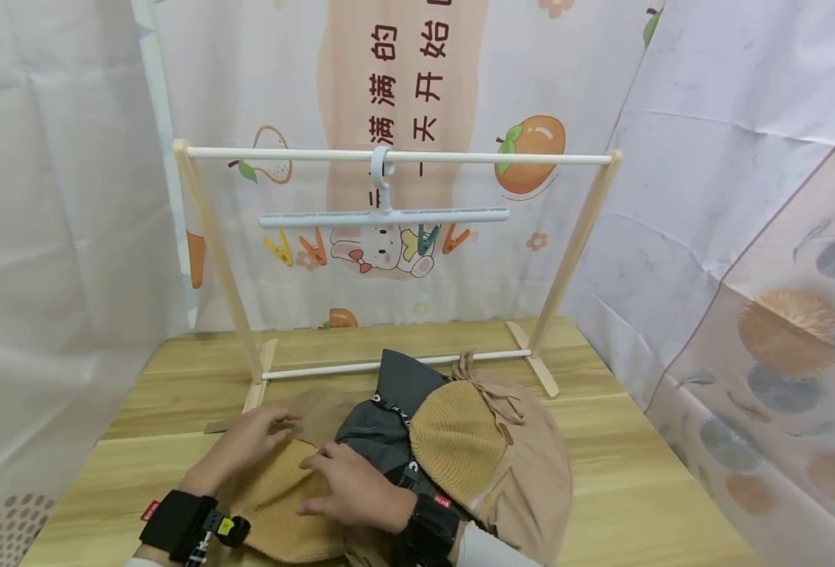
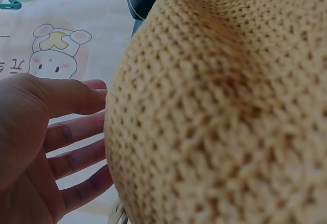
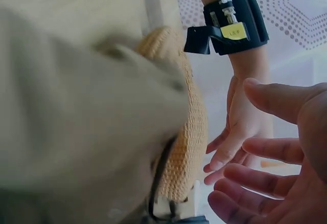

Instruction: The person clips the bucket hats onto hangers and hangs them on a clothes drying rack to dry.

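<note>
A mustard knit hat (image 1: pixel 283 512) lies at the near left of the table. My left hand (image 1: pixel 254 437) is at its far left edge, fingers relaxed; in the left wrist view the fingertips come right up to the coarse knit (image 2: pixel 204 106). Over the hat's right side hovers my right hand (image 1: pixel 357 484), its thumb and fingers spread with nothing between them. Beside it lie a dark grey hat (image 1: pixel 371 433) with cord and toggles, a second mustard knit hat (image 1: pixel 456 437), and a wide beige hat (image 1: pixel 541 457) with tie strings. A sheer brownish brim (image 1: pixel 321 413) shows beyond the left hand.
Behind the hats stands a wooden rack with a white top rail (image 1: pixel 283 154). From that rail hangs a pale blue hanger (image 1: pixel 446 215), with yellow, orange and teal clips (image 1: pixel 426 239) below its bar. Printed curtains surround the wooden table (image 1: pixel 623 480).
</note>
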`<state>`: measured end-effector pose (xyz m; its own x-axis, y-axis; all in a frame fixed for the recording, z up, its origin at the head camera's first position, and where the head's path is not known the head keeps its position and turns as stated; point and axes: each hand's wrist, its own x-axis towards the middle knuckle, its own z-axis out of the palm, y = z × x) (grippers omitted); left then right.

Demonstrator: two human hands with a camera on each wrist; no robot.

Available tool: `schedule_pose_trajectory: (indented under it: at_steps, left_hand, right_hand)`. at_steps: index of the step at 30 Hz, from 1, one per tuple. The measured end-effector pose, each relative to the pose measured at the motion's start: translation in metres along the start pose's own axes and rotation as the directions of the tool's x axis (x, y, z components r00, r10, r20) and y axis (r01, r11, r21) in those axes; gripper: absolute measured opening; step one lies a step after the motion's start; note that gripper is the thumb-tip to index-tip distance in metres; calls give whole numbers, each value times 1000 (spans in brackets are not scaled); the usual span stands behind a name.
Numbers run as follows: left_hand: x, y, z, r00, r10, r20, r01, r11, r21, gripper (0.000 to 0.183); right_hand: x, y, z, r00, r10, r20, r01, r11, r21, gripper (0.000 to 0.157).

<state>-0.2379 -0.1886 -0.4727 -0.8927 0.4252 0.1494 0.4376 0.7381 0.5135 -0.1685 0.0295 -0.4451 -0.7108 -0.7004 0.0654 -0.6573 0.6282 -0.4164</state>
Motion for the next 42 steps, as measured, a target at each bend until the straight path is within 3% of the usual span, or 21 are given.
schedule_pose_trajectory:
  at_steps: [8, 16, 21, 24, 28, 32, 37, 42]
  left_hand:
    - [-4, -7, -1, 998, 62, -25, -61, 997, 42, 24]
    - [-13, -16, 3, 996, 83, -17, -83, 996, 28, 34]
    - [-19, -21, 2, 993, 109, -35, -106, 992, 63, 50]
    - [-22, -24, -1, 992, 124, -20, -122, 989, 89, 48]
    - [-24, -26, -4, 989, 134, 65, -139, 987, 79, 39]
    - [-28, -27, -8, 971, 121, 206, -131, 991, 37, 51]
    - [-30, -23, -15, 944, 131, 302, -136, 991, -4, 58]
    - [-28, -15, -17, 920, 136, 367, -152, 988, 16, 58]
  right_hand:
    - [5, -11, 11, 997, -72, -6, 71, 995, -64, 50]
    - [5, -13, 27, 986, -103, 133, 104, 995, -1, 47]
    - [5, -13, 36, 981, -95, 170, 108, 992, -65, 46]
    - [4, -15, 39, 976, -84, 201, 105, 990, -98, 43]
    - [0, -16, 45, 972, -136, 190, 171, 969, -179, 32]
    - [-1, -14, 51, 962, -224, 156, 256, 940, -225, 26]
    - [2, -12, 53, 961, -219, 172, 252, 946, -203, 29]
    - [1, -6, 52, 955, -236, 181, 268, 947, -179, 28]
